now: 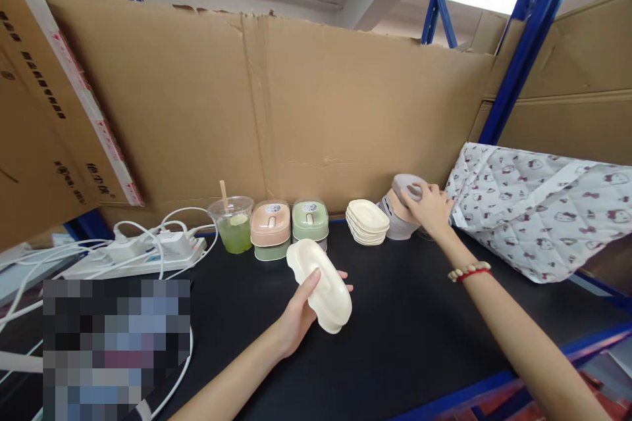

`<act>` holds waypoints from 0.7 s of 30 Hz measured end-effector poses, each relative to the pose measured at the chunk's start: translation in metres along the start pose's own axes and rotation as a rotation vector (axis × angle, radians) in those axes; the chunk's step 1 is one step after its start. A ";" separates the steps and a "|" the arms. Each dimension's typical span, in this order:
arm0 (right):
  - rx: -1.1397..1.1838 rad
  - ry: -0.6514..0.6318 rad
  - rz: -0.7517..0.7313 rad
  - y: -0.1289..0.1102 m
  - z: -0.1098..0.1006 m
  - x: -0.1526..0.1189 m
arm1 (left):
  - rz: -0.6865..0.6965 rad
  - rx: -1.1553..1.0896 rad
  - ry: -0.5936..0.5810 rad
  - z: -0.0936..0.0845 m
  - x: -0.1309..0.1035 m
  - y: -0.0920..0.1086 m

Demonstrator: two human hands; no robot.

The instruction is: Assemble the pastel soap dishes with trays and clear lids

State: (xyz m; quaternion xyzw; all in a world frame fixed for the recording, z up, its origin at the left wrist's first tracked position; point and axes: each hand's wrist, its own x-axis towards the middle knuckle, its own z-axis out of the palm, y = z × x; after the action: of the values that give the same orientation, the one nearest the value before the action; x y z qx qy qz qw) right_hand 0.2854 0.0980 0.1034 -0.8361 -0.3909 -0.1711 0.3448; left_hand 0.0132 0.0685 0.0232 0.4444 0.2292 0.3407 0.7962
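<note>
My left hand [301, 309] grips a cream scalloped dish [323, 283] above the black tabletop, thumb on its inside and fingers behind. At the back right, my right hand [428, 207] has its fingers on a grey piece [407, 183] at the top of a stack of grey and peach containers [399, 222]. Just left of that stack stands a pile of cream dishes [367, 220]. Further left are lidded boxes, a green one [310, 218] and a pink one [270, 223], each on top of another box.
A plastic cup of green drink [236, 233] with a stick stands left of the boxes. White power strips [133, 260] with cables lie at the left. A patterned quilted bag [538, 204] is at the right, before cardboard walls [336, 105].
</note>
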 end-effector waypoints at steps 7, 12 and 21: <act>0.031 -0.105 0.036 0.007 0.001 -0.004 | -0.002 -0.019 0.021 0.001 -0.001 0.000; 0.142 0.100 -0.217 0.005 0.004 -0.013 | 0.037 -0.112 0.078 0.002 0.001 0.001; 0.489 0.082 -1.564 -0.035 -0.011 -0.120 | 0.160 -0.265 -0.055 -0.006 0.010 -0.001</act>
State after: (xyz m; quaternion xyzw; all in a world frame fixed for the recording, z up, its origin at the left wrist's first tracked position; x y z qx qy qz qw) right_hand 0.1814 0.0418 0.0600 -0.2162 -0.8742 -0.3024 0.3124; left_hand 0.0163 0.0782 0.0186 0.3615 0.1245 0.4178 0.8241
